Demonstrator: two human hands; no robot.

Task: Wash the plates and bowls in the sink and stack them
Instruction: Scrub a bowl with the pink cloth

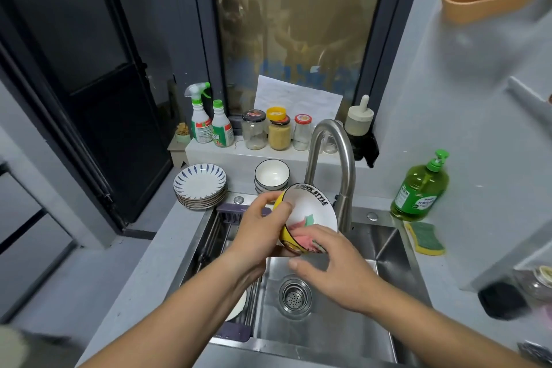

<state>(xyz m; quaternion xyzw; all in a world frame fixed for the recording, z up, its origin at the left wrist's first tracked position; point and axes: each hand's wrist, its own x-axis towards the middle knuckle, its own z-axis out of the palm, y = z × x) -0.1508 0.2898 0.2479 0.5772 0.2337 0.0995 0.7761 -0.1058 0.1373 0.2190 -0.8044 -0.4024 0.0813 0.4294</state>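
Two hands work together over the sink, both on one yellow bowl held tilted in the air above the basin, just in front of the faucet. The left hand clamps the bowl's near-left rim, thumb on the white inside and fingers wrapped round the yellow outside. The right hand has its fingers curled onto a pink and green cloth, pressing it against the lower inner wall.

The bowl looks like glazed ceramic: stiff, moderately heavy, breakable against the steel, and probably slick once wet or soapy. A rim pinch with the thumb inside seems the surest hold, ideally with the palm supporting the base while it turns. The cloth is soft and will follow the curve.

Black lettering on the bowl's inner rim band reads "DUCK STYLE"; a smaller line beneath is too small to read. Labels on the green soap bottle at the sink's right edge and the spray bottles on the back ledge are illegible.

A plate stack sits at the sink's back-left corner, a bowl stack just behind the back edge.
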